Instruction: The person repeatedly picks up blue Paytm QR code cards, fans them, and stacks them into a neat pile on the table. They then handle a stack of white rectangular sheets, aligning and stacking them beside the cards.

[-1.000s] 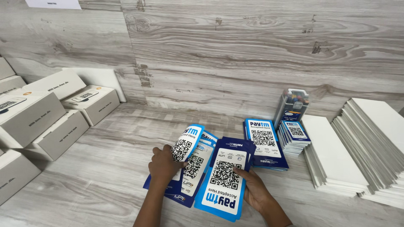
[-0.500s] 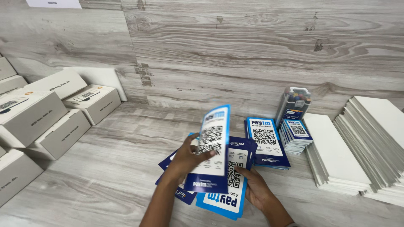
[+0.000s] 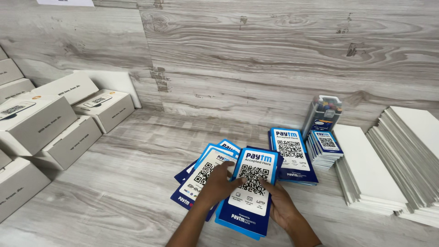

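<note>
A stack of blue and white code cards (image 3: 249,194) lies on the wood-grain surface in front of me. My left hand (image 3: 218,184) rests flat on the top card's left edge, fingers spread over the black square code. My right hand (image 3: 278,202) presses the same stack from the right, fingertips on the top card. To the left, a fanned pile of similar cards (image 3: 203,171) lies partly under my left hand.
Another card stack (image 3: 292,155) and a smaller one (image 3: 324,147) lie to the right, behind them a clear box of markers (image 3: 322,114). White boards (image 3: 366,169) are piled at right (image 3: 411,155). White boxes (image 3: 55,123) stand at left.
My left hand lifted a card from the left pile, turned it over and laid it on the stack under my right hand. Both hands now rest on that stack.
</note>
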